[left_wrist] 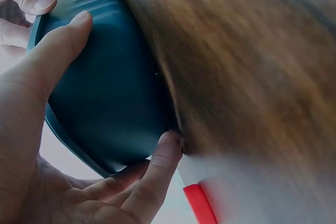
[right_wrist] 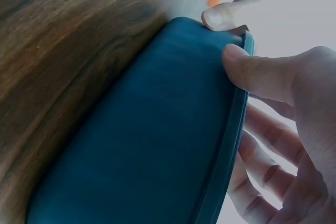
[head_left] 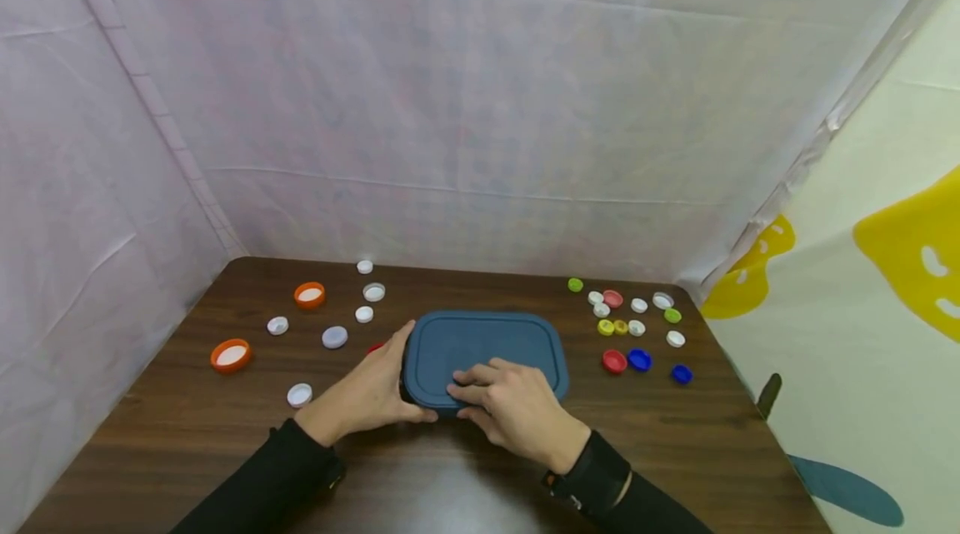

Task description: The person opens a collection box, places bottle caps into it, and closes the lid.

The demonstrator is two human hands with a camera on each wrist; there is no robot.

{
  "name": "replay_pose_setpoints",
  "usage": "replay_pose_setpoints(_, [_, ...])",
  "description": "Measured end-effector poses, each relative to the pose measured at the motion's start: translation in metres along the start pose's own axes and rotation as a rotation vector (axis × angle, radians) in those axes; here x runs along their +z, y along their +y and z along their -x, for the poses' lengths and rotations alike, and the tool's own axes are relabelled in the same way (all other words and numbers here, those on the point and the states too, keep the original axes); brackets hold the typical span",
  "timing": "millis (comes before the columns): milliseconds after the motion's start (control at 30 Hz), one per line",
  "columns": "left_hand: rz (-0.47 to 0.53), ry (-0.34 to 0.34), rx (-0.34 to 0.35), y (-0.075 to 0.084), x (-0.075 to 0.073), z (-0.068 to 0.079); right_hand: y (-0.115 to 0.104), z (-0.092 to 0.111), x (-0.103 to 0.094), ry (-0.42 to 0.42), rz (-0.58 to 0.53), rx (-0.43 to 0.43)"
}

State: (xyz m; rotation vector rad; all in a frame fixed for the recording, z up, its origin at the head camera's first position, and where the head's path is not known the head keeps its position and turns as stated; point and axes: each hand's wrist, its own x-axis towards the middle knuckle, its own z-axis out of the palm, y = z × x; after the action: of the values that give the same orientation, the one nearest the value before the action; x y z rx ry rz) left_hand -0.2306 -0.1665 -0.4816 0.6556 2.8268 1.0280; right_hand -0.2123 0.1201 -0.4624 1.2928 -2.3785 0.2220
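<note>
A blue-grey rectangular food container (left_wrist: 113, 87) with a flat lid (head_left: 480, 338) sits at the middle of the table. My left hand (head_left: 371, 388) grips its left end, the thumb on the near side and the fingers spread round the end wall. From the near edge, my right hand (head_left: 517, 413) reaches over the lid, fingers bent on top. The right thumb (right_wrist: 241, 66) presses the side wall just under the rim, so hand and lid edge are pinched together. The lid hides the container's inside. A red cap (head_left: 376, 347) shows partly behind my left hand.
To the left lie orange-rimmed caps (head_left: 231, 356) and several white caps (head_left: 299, 395). On the right are red caps (head_left: 614, 361), blue caps (head_left: 640, 360), and several white, yellow and green ones. White fabric walls (head_left: 465, 101) stand behind the brown table (head_left: 675, 451).
</note>
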Motion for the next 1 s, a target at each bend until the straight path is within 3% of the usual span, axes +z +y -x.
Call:
replay_pose_setpoints(667, [0.011,-0.002,-0.018,0.002,0.000,0.002,-0.003,-0.006,-0.015,-0.040,0.024,0.047])
replay_pose_setpoints(1000, [0.040,-0.028,-0.020,0.004,-0.001,0.004,0.000,-0.017,-0.031,-0.065,0.125,-0.062])
